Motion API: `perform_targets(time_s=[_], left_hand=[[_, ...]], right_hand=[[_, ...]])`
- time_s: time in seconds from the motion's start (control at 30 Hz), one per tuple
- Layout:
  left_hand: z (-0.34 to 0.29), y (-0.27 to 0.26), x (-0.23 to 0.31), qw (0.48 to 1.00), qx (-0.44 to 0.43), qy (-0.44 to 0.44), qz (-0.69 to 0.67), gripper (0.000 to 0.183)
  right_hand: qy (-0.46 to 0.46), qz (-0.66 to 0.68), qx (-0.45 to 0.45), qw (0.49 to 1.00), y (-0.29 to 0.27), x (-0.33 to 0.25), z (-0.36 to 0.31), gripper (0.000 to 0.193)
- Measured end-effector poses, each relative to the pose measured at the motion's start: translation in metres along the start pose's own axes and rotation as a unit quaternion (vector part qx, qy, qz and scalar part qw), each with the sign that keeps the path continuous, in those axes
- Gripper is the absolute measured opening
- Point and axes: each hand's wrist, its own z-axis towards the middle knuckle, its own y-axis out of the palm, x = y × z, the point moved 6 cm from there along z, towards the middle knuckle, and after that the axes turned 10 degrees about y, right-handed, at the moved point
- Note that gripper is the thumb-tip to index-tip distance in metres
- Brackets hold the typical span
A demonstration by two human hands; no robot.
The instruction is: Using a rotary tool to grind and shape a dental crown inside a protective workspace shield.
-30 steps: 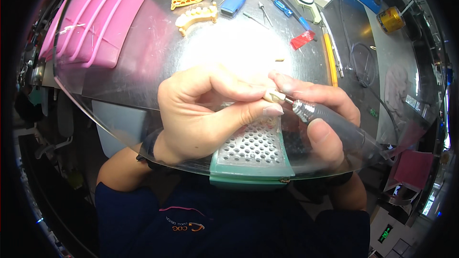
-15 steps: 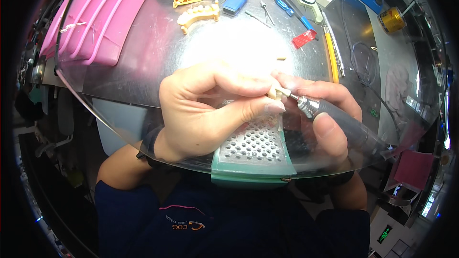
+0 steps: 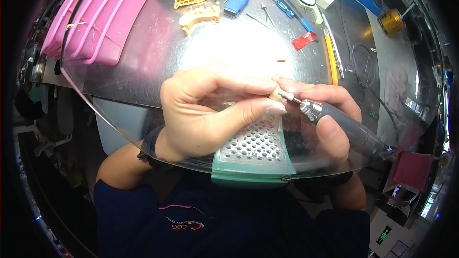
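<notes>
Between the thumb and forefinger of my left hand, I pinch a small ivory-coloured tooth crown, mostly covered by the fingertips. My right hand grips a dark rotary handpiece with a silver collar, pen-fashion. A pale grinding tip on its thin shank meets or nearly meets the crown; actual contact is too small to tell. The fingertips of both hands come close together around the crown. Below them lies a perforated metal plate in a green frame. A clear curved shield spans the view above the hands.
Yellow dental models stand at the back, beside a blue block. Several burs, a red-tagged blue tool, a dial gauge and a yellow pencil lie further right. A pink tray fills the far left; a gold can stands far right.
The handpiece and my right fingers have shifted slightly to the right, and the grinding tip shows more fully. My left hand has barely moved and keeps its pinch on the crown.
</notes>
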Motion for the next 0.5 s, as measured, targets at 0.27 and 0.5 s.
perform_targets(time_s=[0.27,0.5], left_hand=[[0.0000,0.0001,0.0027,0.997,-0.048,0.015,0.063,0.025],[0.0005,0.0005,0.0022,0.997,-0.049,-0.008,0.056,0.023]], right_hand=[[0.012,0.024,-0.007,1.000,0.0000,0.0032,-0.0011,0.032],[-0.006,0.008,-0.017,1.000,-0.0020,0.0038,0.0008,0.032]])
